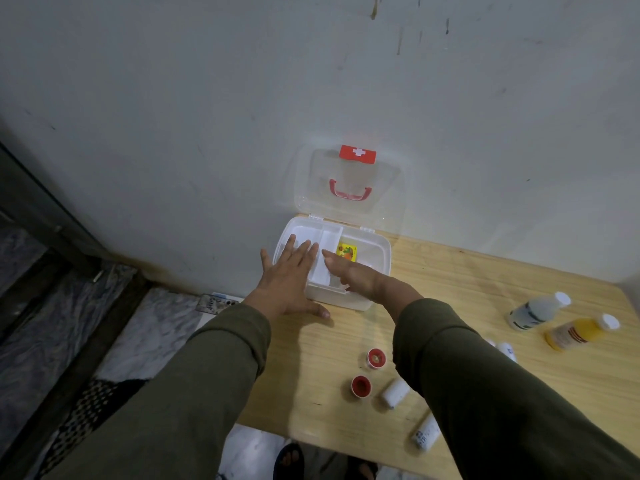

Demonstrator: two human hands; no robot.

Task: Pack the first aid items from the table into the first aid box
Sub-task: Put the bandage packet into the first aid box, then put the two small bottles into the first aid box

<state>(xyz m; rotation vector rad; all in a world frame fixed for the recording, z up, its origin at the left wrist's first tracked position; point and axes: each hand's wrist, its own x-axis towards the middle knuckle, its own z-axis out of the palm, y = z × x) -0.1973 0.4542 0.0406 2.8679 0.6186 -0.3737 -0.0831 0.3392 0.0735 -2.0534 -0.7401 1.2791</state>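
Observation:
The white first aid box (379, 258) stands open at the table's far left, its clear lid (349, 183) leaning on the wall. A yellow packet (346, 252) lies inside next to a white divider tray. My left hand (289, 275) rests flat with spread fingers on the box's left edge. My right hand (356, 273) reaches into the box over the tray; whether it holds anything cannot be told. On the table lie two red tape rolls (376, 358) (361, 386), a white bandage roll (394, 393), a white tube (426, 433), a white bottle (538, 310) and a yellow bottle (581, 332).
The wooden table (467, 292) stands against a grey wall. More small white items (505, 349) lie partly hidden behind my right sleeve. To the left, the marble floor drops away below the table's edge. Feet in sandals show below the near edge.

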